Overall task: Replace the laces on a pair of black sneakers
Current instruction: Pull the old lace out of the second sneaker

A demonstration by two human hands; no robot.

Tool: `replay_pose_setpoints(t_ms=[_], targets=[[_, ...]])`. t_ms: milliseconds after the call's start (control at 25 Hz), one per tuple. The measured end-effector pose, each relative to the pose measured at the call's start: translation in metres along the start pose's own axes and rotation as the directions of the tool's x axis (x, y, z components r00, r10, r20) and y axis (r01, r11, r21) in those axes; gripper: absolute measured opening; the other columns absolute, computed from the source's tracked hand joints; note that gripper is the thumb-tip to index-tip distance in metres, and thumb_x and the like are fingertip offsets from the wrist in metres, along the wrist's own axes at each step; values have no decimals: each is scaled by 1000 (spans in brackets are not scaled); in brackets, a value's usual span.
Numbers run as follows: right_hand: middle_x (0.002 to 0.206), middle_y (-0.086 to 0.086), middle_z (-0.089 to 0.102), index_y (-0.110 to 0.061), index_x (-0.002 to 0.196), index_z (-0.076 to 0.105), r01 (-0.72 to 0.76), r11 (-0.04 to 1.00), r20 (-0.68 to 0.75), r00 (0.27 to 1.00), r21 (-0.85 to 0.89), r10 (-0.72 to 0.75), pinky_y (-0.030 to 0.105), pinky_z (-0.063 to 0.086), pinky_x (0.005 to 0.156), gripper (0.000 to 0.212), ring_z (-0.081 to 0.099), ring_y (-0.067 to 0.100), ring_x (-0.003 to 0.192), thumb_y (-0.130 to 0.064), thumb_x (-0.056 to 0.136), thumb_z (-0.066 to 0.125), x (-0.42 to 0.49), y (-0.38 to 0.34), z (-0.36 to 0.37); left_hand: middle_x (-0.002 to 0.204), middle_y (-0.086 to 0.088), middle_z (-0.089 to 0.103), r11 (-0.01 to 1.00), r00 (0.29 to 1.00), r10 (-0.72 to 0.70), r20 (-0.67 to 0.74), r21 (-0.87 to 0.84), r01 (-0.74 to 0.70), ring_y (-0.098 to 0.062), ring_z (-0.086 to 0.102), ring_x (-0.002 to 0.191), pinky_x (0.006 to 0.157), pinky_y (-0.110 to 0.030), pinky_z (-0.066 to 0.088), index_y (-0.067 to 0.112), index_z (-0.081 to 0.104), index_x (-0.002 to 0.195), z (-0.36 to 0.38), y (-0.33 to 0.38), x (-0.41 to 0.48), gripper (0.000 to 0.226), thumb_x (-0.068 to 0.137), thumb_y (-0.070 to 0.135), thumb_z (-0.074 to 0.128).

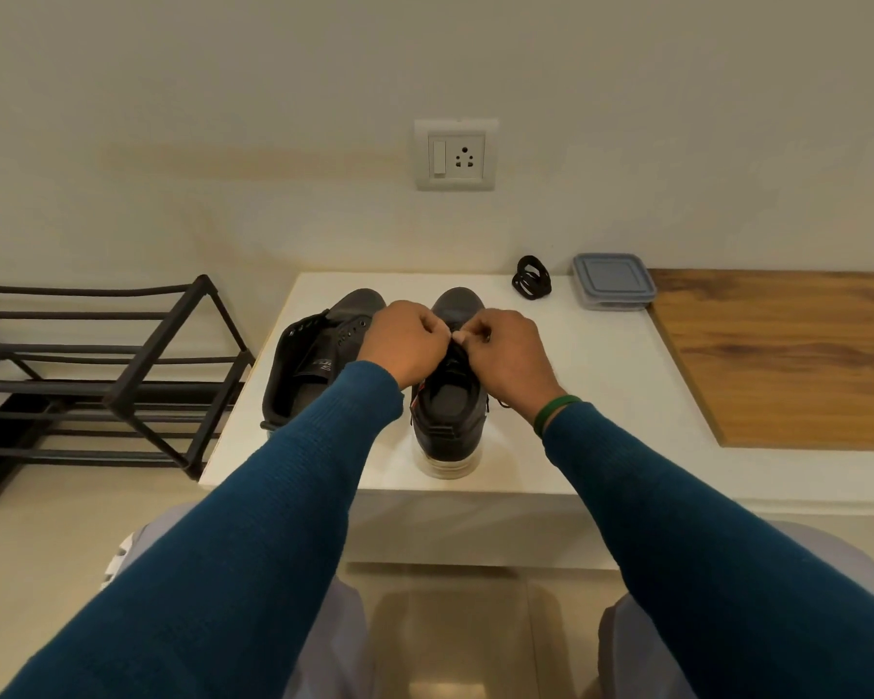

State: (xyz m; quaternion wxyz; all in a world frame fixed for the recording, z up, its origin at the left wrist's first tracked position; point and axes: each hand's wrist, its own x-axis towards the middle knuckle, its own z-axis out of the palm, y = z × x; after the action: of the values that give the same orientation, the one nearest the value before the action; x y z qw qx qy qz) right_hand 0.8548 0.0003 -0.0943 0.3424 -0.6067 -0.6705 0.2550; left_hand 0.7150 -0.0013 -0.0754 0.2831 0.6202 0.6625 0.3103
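- Black on white: we see the upright sneaker (450, 411) standing on the pale surface (576, 396), heel toward us, with the tipped sneaker (314, 355) just beside it, leaning open, its eyelets looking empty
- Our left hand (404, 343) and right hand (505, 353) meet over the upright sneaker's tongue. The fingers (437, 331) of both are curled and pinch what we take to be the lace (456, 351), though the knuckles hide the exact grip
- A coiled spare lace (532, 278) lies well apart at the back of the surface, near a lidded container (614, 281)
- We judge the step to be work at the upper eyelets; whether it is threading, loosening or knotting we cannot tell
- Nothing pins the sole, so a hard upward tug could tip or drag the upright sneaker, whose heel stands near the front edge
- Pulling harder on one side could leave one end short, or draw a tip back out of its eyelet
- Black lace against a black upper is hard to read, so we could skip an eyelet or cross the lace the wrong way
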Motion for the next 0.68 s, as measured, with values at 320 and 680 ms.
replay_pose_setpoints(t_ms=[320,680], targets=[[80,0,66,-13,94,59,-365,604,136,911,709,390,36,49,77,22,56,14,73,-10,102,39,1,-2,-4,79,-10,64,995,995,-87,-50,-48,84,-21,58,67,71,-50,61,9,62,73,-1,-3,0,22,88,3,47],[73,1,56,-15,96,58,81,-7,-79,987,997,137,32,46,65,5,53,17,66,-12,98,55,19,-17,-94,90,-11,66,904,942,-313,125,-264,336,-26,59,77,75,-36,55,6,62,85,-5,13,1,16,94,7,49]])
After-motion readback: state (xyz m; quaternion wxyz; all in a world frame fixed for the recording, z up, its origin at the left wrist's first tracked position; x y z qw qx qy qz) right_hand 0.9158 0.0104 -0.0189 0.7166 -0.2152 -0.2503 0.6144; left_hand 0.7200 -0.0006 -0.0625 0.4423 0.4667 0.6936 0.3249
